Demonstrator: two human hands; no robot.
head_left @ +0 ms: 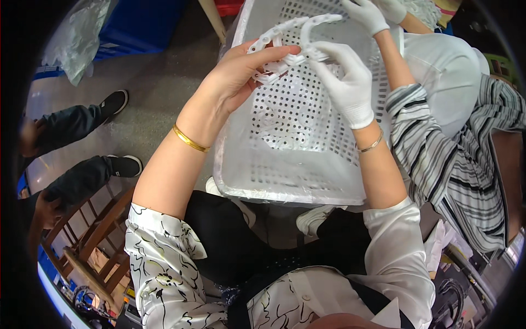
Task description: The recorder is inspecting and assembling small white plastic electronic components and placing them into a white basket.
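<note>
- White part (311,54): 12 o'clock, held above the basket (285,194).
- Bare left hand (235,70) pinches its 9 o'clock side; gloved right hand (349,82) grips its 4 o'clock side.
- Light, steady pressure should spare its thin curves.
- Hands partly hide it; one piece or several, I cannot tell.
</note>
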